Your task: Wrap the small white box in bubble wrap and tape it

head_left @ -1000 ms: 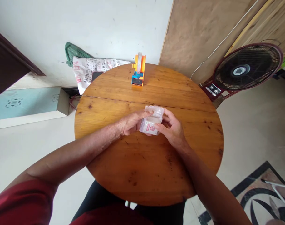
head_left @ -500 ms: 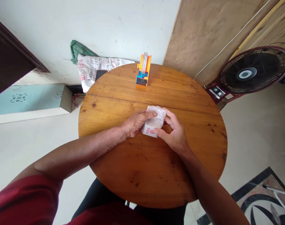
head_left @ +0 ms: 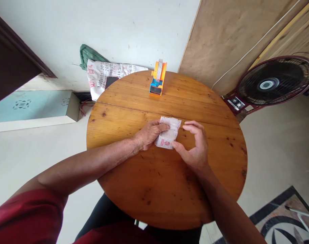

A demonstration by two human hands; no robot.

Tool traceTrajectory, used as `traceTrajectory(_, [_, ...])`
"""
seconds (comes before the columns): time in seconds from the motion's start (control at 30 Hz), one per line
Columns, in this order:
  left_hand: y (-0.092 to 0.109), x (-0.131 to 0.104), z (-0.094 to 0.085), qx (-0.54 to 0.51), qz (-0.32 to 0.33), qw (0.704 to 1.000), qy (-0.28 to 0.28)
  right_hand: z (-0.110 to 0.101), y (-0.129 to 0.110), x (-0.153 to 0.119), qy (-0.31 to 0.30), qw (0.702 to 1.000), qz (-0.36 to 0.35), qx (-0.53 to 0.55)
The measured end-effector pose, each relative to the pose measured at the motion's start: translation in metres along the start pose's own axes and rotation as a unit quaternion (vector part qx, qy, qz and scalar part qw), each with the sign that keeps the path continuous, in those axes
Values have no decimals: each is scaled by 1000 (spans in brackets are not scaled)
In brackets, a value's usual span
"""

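A small package in clear bubble wrap (head_left: 167,137), with red print showing near its lower end, is held above the middle of the round wooden table. My left hand (head_left: 150,134) grips it from the left, thumb pressed on its upper face and the other fingers hidden underneath. To its right, my right hand (head_left: 196,144) is open, with thumb and fingers curved apart in a C shape. The right thumb tip is close to the package's lower right corner; whether it touches, I cannot tell. Nothing is held in that hand.
On the wooden table (head_left: 149,183), an orange and blue tape dispenser (head_left: 158,79) with a tape roll stands near the far edge. Behind the table lie a white printed sack (head_left: 95,76) and a green bag (head_left: 89,56). A large fan (head_left: 273,81) stands at right.
My right hand has let go of the package's right side and drawn away to the right, its fingers spreading. My left hand keeps its grip. The view has shifted slightly.
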State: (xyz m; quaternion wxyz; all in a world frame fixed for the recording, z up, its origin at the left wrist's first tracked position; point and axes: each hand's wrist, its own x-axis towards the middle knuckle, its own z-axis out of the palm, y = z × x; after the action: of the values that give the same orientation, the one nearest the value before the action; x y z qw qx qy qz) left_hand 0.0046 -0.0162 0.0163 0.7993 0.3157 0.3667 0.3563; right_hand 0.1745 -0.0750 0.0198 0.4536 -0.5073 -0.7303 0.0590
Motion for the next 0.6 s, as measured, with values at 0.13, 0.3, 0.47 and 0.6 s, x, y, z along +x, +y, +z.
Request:
traceTrajectory(0.13, [1,-1,1,3,6,1000,-9,-1,-3,1,-38,997,-48,-40])
traceTrajectory(0.3, [1,-2,0,9,3,1000,-29,1,-5,3,-74,996,-34,-41])
traceTrajectory(0.47, [1,-3,0,16,-3,999,-39,0,-4,5,-110,993,-9,-51])
traceTrajectory(0.6, [1,-3,2,-3,-6,999,-40,0,-2,6,-117,992,-6,-45])
